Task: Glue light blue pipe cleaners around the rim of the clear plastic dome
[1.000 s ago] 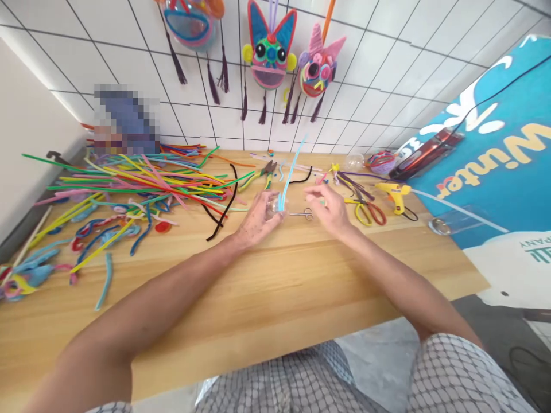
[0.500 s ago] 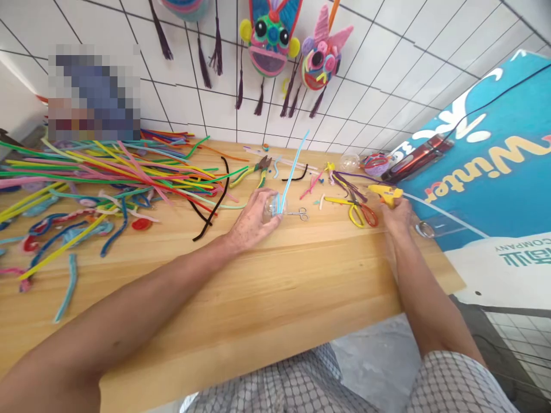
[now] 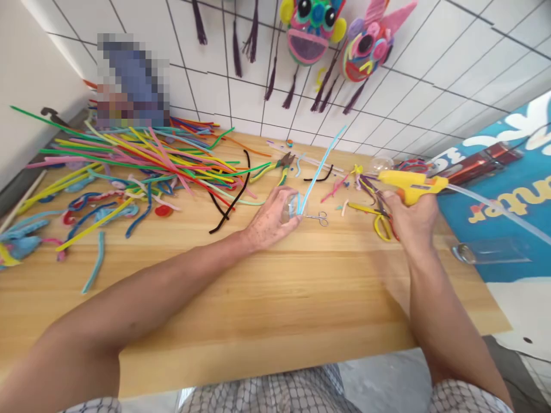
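Note:
My left hand [image 3: 275, 221] is closed around a small clear plastic ball [image 3: 291, 207] on the table. A light blue pipe cleaner [image 3: 322, 166] is bent at the ball and its long end slants up to the right. My right hand [image 3: 414, 221] grips a yellow hot glue gun [image 3: 411, 184], its nozzle pointing left and a clear glue stick [image 3: 495, 206] trailing from its back. Small metal scissors [image 3: 319, 217] lie just right of my left hand. Yellow-and-red-handled scissors [image 3: 381, 223] are partly hidden by my right hand.
Many coloured pipe cleaners [image 3: 172, 163] lie heaped at the left. Pliers [image 3: 284, 166] with yellow-green handles rest behind my left hand. A clear cup [image 3: 491, 252] lies at the right edge. Decorated masks [image 3: 307, 43] with tassels hang on the white grid wall.
My right hand has raised the glue gun off the table and swung it nearer. The left hand keeps hold of the ball. The whole view has shifted, with the wall masks now farther right.

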Demonstrator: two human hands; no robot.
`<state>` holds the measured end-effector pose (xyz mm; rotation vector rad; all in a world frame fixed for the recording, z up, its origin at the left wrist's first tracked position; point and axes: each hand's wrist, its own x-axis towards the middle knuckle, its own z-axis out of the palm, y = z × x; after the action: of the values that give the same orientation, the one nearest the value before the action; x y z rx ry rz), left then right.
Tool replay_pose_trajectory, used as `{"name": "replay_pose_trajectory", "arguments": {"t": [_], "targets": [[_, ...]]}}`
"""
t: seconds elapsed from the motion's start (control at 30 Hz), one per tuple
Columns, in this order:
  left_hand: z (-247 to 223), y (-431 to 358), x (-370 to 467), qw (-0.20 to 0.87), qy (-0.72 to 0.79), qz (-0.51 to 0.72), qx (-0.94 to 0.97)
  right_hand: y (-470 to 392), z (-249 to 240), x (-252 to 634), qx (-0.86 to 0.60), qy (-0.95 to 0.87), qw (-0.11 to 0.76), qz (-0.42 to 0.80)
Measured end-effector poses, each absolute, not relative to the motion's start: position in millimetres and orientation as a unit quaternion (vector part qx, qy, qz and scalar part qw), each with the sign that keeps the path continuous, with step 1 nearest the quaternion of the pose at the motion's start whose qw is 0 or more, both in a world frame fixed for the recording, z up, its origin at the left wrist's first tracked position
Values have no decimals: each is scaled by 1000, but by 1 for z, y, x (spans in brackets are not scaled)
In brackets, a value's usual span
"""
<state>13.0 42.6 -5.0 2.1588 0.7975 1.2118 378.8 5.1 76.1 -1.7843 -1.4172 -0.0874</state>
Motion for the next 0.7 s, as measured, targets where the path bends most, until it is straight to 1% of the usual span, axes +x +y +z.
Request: {"name": "replay_pose_trajectory", "arguments": {"t": [0.03, 0.1, 0.23, 0.37, 0.5, 0.7], "targets": [[-5, 42, 13, 266, 297, 450, 799, 5, 76, 358, -724, -551, 415, -16], [-5, 42, 13, 262, 297, 454, 798, 5, 75, 321, -735, -562, 378, 17], [-6, 42, 16, 249, 300, 466, 794, 7, 74, 278, -697, -632, 340, -4], [-5, 42, 18, 258, 306, 467, 789, 10, 65, 274, -679, -650, 339, -18], [-2, 41, 18, 270, 317, 455, 787, 11, 54, 279, -694, -631, 346, 10], [0, 41, 17, 277, 312, 455, 787, 7, 49, 277, -714, -615, 331, 42]]}}
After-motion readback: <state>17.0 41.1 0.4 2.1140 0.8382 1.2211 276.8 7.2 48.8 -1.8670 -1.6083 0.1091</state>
